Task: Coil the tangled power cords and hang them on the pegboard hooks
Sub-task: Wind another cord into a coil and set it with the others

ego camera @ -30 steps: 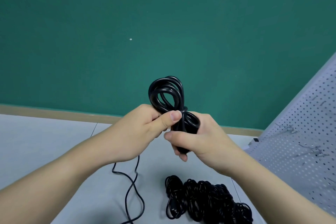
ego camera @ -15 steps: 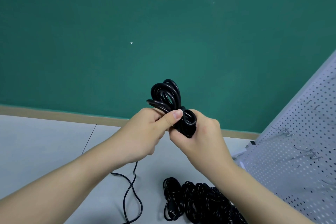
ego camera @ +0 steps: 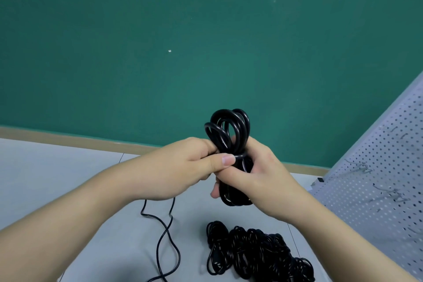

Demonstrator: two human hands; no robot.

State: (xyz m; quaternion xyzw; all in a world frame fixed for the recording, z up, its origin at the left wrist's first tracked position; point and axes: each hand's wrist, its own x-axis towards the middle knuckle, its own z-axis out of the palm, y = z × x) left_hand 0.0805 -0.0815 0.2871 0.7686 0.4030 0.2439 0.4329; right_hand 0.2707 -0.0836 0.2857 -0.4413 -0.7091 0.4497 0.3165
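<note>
Both hands grip the coiled power cord [ego camera: 231, 135]: left hand [ego camera: 183, 167] pinching, right hand [ego camera: 256, 174] wrapping. Below, tangled cords [ego camera: 256, 252] on the surface [ego camera: 57, 167]; pegboard [ego camera: 377, 178] at the right edge.

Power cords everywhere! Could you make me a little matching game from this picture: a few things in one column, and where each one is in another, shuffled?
Things:
1. coiled cord
2. cord pile
3. loose cord
4. pegboard

Places:
A. leaning at the right edge
B. trailing down from the left hand onto the floor
C. gripped by both hands, the right hand round its middle
D. heaped on the floor below the hands

Pairs: 1-C, 2-D, 3-B, 4-A
</note>
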